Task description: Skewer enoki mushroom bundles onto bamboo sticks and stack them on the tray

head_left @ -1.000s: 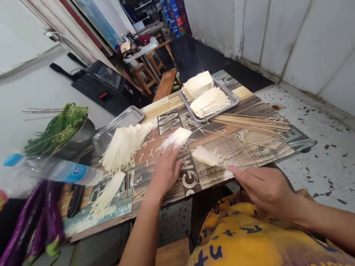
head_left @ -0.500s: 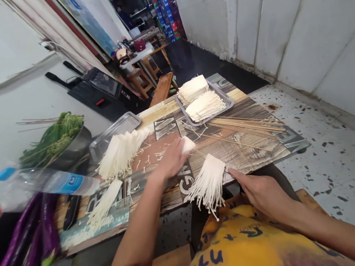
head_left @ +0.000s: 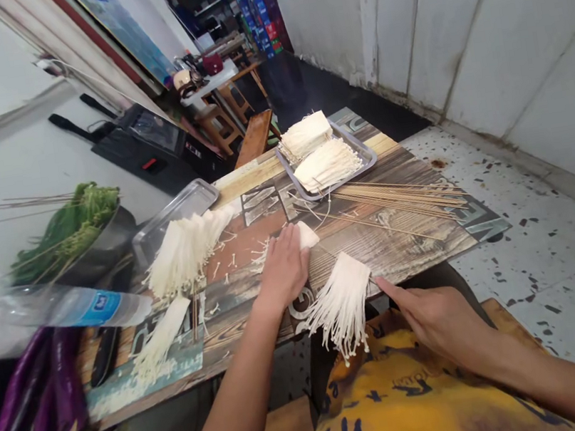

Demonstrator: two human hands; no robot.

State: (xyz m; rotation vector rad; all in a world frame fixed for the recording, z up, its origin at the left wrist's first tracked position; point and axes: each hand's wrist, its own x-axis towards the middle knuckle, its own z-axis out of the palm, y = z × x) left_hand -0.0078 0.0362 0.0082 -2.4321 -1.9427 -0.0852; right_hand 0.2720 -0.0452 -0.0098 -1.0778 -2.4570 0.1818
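My left hand (head_left: 285,265) presses down over a small bunch of enoki mushrooms (head_left: 308,235) on the table, its cut end showing beyond the fingers. My right hand (head_left: 433,305) pinches the end of a thin skewer (head_left: 374,278) at the table's near edge. A flattened bunch of enoki (head_left: 346,297) is threaded on that skewer, its stems and caps fanning over the edge. Between the two bunches a bit of skewer shows, pointing at the one under my left hand. Left of my hands lie a pile of enoki (head_left: 185,252) and a separate flat piece (head_left: 162,335).
A metal tray (head_left: 367,153) holds enoki bunches, with loose bamboo skewers (head_left: 404,198) beside it. Leftward are a clear tray (head_left: 192,197), a bowl of greens (head_left: 73,229), a plastic bottle (head_left: 99,306), a black-handled knife (head_left: 106,354) and eggplants (head_left: 29,405). Enoki scraps litter the table (head_left: 285,201).
My view has shifted slightly, so the table's left side sits further left. Both hands keep nearly the same hold, and the threaded enoki still hangs over the edge.
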